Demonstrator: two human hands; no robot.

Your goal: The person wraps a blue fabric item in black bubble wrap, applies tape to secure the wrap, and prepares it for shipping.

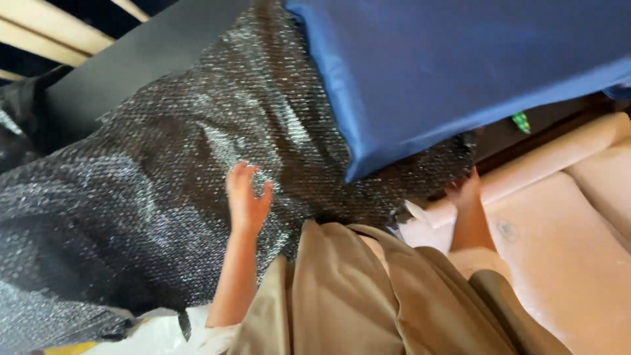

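Left hand [246, 197] lies flat on the bubble wrap [164, 171], fingers spread apart over its bumpy, shiny sheet draped across a dark board [118, 66]. Right hand [464, 190] touches the wrap's edge under the smooth blue cushion [447, 66]; its fingers, can't tell.

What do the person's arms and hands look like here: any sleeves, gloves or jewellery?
Both arms are bare along all that shows, with no sleeves in view. The left hand is bare: no glove, ring or watch visible. The right hand also looks ungloved, but it is blurred, so small items cannot be ruled out. Olive-tan garment folds hang between the arms.
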